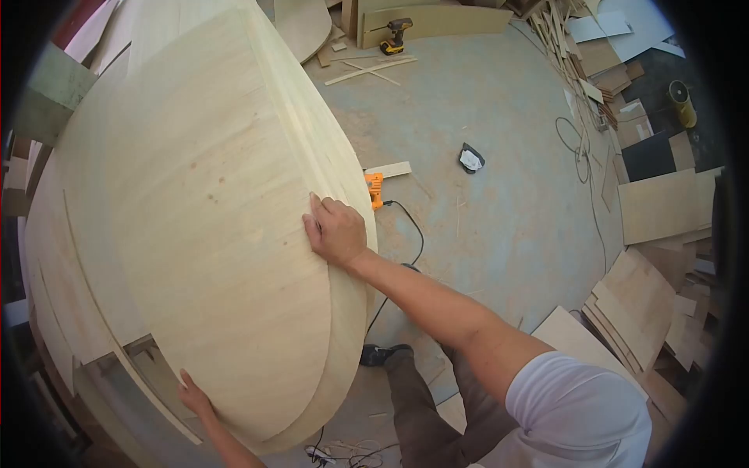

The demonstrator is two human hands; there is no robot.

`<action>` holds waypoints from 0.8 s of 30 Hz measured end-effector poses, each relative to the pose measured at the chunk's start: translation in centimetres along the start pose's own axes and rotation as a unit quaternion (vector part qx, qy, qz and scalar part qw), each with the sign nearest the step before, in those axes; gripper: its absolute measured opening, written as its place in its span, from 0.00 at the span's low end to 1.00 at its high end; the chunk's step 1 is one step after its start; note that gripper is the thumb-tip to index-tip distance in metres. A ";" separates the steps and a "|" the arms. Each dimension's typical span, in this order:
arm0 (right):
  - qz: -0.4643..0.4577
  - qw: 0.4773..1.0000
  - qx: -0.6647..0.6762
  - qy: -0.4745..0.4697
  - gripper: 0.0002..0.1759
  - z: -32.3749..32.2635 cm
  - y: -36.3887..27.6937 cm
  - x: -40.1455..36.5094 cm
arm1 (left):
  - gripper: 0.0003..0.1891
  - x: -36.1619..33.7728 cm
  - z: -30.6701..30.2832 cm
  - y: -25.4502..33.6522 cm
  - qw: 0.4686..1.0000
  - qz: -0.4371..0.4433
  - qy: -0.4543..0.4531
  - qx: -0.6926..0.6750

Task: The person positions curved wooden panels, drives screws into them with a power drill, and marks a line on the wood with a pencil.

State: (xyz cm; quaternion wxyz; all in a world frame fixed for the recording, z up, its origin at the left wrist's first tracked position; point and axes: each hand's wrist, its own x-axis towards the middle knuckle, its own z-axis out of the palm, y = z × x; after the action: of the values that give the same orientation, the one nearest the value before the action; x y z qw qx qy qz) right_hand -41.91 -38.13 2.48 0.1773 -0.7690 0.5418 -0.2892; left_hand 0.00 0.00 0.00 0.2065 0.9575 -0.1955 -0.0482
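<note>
A large pale plywood panel [211,234] with a rounded near end lies in front of me, on top of another sheet whose curved edge [347,351] sticks out on the right. My right hand [339,232] is closed at the upper panel's right edge, its thumb and fingers curled over the rim. Down at the lower left, my left hand [197,396] grips the panel's other edge; its thumb points up and its other fingers are hidden underneath. Beside the stack, an orange power tool [374,189] with a black cord is partly hidden by the sheets.
A yellow-black cordless drill [394,35] stands on the floor at the back, near crossed wood strips [373,71]. A small black item with white paper [470,159] lies mid-floor. Plywood offcuts [636,304] and cables line the right side. A grey post [51,93] stands left.
</note>
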 end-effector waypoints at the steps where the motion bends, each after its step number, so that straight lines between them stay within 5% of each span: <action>1: -0.002 1.000 0.002 0.002 0.22 0.0 0.1 0.1 | 0.32 0.0 0.2 0.0 1.000 0.018 0.009 0.006; 17: -0.029 1.000 0.002 0.007 0.17 -0.5 0.7 -0.6 | 0.30 -2.2 -1.4 2.8 0.999 -0.004 -0.021 0.050; 19: -0.045 0.998 -0.007 0.036 0.14 0.0 0.8 -0.5 | 0.27 -1.8 -0.5 2.7 0.997 -0.002 -0.031 -0.075; 21: -0.066 0.997 -0.019 0.029 0.06 0.9 1.8 0.0 | 0.27 -1.6 -0.8 3.1 0.989 -0.097 -0.096 -0.058; 23: -0.090 0.994 0.035 0.043 0.08 1.2 1.9 0.1 | 0.33 -2.0 0.0 2.5 0.995 -0.078 0.006 0.064; 24: -0.053 0.998 0.007 0.014 0.09 0.9 1.1 -0.1 | 0.32 -1.9 -1.7 4.3 0.995 -0.059 -0.077 0.027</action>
State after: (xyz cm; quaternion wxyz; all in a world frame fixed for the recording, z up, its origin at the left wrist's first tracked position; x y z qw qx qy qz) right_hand -42.15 -38.48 1.13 0.1596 -0.7911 0.5006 -0.3132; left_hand -3.03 -2.25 3.34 0.1620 0.9661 -0.1549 -0.1284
